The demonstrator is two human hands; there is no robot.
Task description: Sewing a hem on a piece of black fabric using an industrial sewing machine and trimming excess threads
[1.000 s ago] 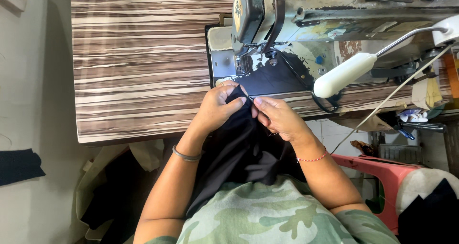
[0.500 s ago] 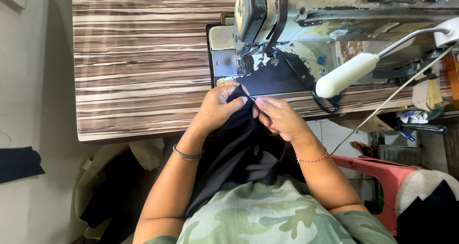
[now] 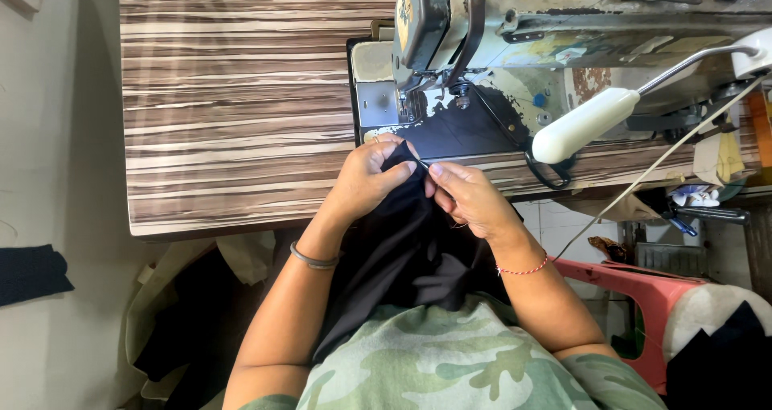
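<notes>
My left hand (image 3: 366,177) and my right hand (image 3: 466,197) pinch the same edge of a black fabric (image 3: 402,253) between fingertips, close together at the front edge of the striped wooden table (image 3: 233,112). The fabric runs from my lap up onto the bed of the sewing machine (image 3: 515,32), where another dark part lies under the needle area (image 3: 410,100). A metal bangle sits on my left wrist and a red thread band on my right wrist.
A white lamp head (image 3: 583,125) on a bent metal arm hangs to the right of the needle. A pink plastic stool (image 3: 643,285) stands at the right. Dark cloth (image 3: 32,273) lies on the floor at left, more bags below the table.
Both hands have drawn slightly back from the needle toward me, keeping their pinch on the black fabric edge. The view has shifted a little.
</notes>
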